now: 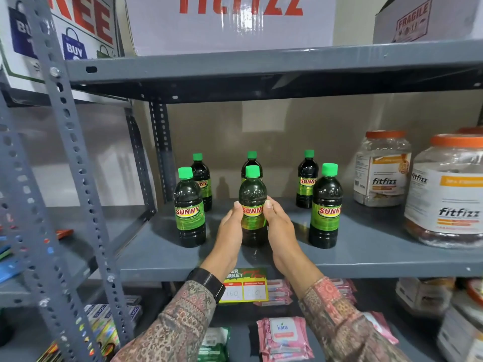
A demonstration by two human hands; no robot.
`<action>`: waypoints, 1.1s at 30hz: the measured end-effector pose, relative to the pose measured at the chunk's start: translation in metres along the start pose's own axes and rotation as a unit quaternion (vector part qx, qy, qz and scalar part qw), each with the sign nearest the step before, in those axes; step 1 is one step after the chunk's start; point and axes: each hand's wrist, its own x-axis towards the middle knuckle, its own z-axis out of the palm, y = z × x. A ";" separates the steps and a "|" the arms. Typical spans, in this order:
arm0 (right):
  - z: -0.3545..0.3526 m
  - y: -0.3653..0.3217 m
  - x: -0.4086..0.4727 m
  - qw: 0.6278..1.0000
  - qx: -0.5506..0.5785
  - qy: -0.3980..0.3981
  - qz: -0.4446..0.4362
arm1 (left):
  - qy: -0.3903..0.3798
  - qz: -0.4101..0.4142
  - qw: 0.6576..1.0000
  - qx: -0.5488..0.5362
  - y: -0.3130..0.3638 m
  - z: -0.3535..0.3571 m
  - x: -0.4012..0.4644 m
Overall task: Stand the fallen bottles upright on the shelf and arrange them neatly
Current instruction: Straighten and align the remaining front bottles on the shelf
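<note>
The middle front Sunny bottle (253, 205) stands upright on the grey metal shelf (366, 246), near its front edge, with the left hand (231, 228) and the right hand (278, 226) pressed against its labelled sides, clamping it between them. No bottle is lying down now, so the work looks like the arranging step: squaring this one between its neighbours. The front left bottle (189, 207) and the front right bottle (326, 207) stand to either side, clear of the hands, and three more (308, 178) stand in a row behind. The next move probably calls for a small slide or twist so the label faces front and the gaps match, then an easy release. To the right, well apart, stand two fitfizz jars (444, 194); nothing crowds the held bottle, though the one right behind it could be knocked by a backward push.
</note>
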 end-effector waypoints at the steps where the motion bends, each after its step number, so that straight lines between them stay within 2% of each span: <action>1: 0.000 0.000 0.000 1.000 0.002 0.000 0.002 | -0.002 0.002 1.000 0.000 0.000 0.000 0.000; 5: -0.001 0.001 0.000 1.000 0.010 -0.001 0.002 | 0.002 0.008 1.000 0.006 -0.004 0.003 0.002; 14: -0.006 -0.001 0.005 1.000 0.018 -0.023 0.011 | 0.059 0.020 0.998 0.009 -0.007 0.012 0.003; 19: -0.018 -0.004 -0.003 0.999 -0.005 -0.043 -0.015 | 0.098 0.032 0.995 0.019 -0.007 0.013 -0.005; 22: -0.035 -0.003 -0.017 0.996 -0.047 -0.055 -0.053 | 0.179 0.128 0.974 0.054 -0.013 0.014 -0.022; 24: -0.048 -0.004 -0.029 0.991 -0.071 -0.058 -0.094 | 0.205 0.209 0.951 0.097 -0.021 0.021 -0.038; 28: -0.079 -0.016 -0.049 0.980 -0.066 -0.023 -0.185 | 0.186 0.364 0.894 0.183 -0.039 0.049 -0.068; 30: -0.097 -0.026 -0.051 0.968 -0.066 0.024 -0.239 | 0.139 0.421 0.869 0.218 -0.042 0.067 -0.071; 31: -0.106 -0.030 -0.050 0.960 -0.065 0.056 -0.267 | 0.106 0.425 0.868 0.232 -0.042 0.077 -0.070; 33: -0.123 -0.037 -0.041 0.947 -0.061 0.119 -0.294 | 0.047 0.373 0.894 0.241 -0.039 0.097 -0.061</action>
